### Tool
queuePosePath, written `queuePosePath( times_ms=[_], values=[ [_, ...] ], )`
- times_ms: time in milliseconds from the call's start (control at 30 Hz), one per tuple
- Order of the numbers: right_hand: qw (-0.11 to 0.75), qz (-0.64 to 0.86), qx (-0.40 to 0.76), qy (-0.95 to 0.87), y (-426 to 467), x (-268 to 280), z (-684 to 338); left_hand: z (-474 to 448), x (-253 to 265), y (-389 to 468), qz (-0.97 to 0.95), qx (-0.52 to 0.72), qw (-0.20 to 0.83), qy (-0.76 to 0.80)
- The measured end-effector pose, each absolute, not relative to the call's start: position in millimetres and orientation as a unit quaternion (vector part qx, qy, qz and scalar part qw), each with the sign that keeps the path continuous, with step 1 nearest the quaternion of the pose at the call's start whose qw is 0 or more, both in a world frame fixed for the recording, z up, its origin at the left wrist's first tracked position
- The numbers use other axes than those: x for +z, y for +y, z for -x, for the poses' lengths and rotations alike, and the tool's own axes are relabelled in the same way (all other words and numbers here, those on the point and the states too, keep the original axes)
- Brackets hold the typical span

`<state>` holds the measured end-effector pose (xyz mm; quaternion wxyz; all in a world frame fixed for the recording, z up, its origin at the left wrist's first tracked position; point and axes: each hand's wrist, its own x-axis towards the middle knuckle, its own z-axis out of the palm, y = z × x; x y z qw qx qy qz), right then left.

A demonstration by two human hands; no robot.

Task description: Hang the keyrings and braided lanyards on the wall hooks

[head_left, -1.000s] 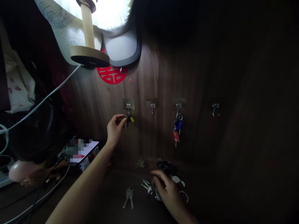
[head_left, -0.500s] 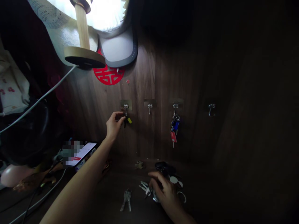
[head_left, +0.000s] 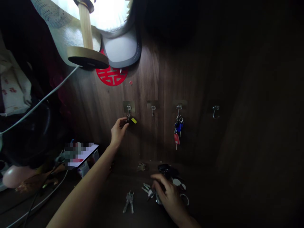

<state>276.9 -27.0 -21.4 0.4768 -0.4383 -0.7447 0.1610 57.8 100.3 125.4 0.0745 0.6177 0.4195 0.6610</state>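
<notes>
The left hand (head_left: 118, 132) is at the keys with a yellow tag (head_left: 134, 120), which appear already to hang on the leftmost hook (head_left: 129, 108), though I cannot tell if the fingers grip them. A bunch with blue and red tags (head_left: 179, 127) hangs on the third hook (head_left: 179, 107), while loose keys (head_left: 129, 201) remain unhung below, near the right hand (head_left: 169, 194), whose grip is also unclear.

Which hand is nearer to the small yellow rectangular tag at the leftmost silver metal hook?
Left. The left hand is just left of the small yellow tag; the right hand is farther, lower and to the right, beside silver metal keys.
</notes>
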Motion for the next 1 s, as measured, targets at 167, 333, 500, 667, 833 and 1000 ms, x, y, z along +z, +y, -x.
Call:
queuePosePath(
  times_ms=[167, 333, 500, 667, 833, 1000],
  values=[
    [0.487, 0.422, 0.149, -0.75, -29, -18, -277, -59, 109, 91, -0.625, 0.661, 0.124, 0.395],
    [0.484, 0.413, 0.162, -0.754, -30, -19, -277, -52, 85, 81, -0.624, 0.653, 0.153, 0.402],
    [0.483, 0.416, 0.166, -0.752, -31, -21, -277, -43, 60, 62, -0.614, 0.631, 0.18, 0.44],
    [0.477, 0.426, 0.18, -0.748, -28, -22, -277, -37, 31, 40, -0.625, 0.574, 0.199, 0.49],
    [0.485, 0.435, 0.174, -0.739, -25, -22, -279, -39, 5, 23, -0.644, 0.524, 0.2, 0.52],
    [0.481, 0.443, 0.157, -0.74, -25, -21, -282, -52, -7, 14, -0.675, 0.464, 0.199, 0.539]
  ],
)
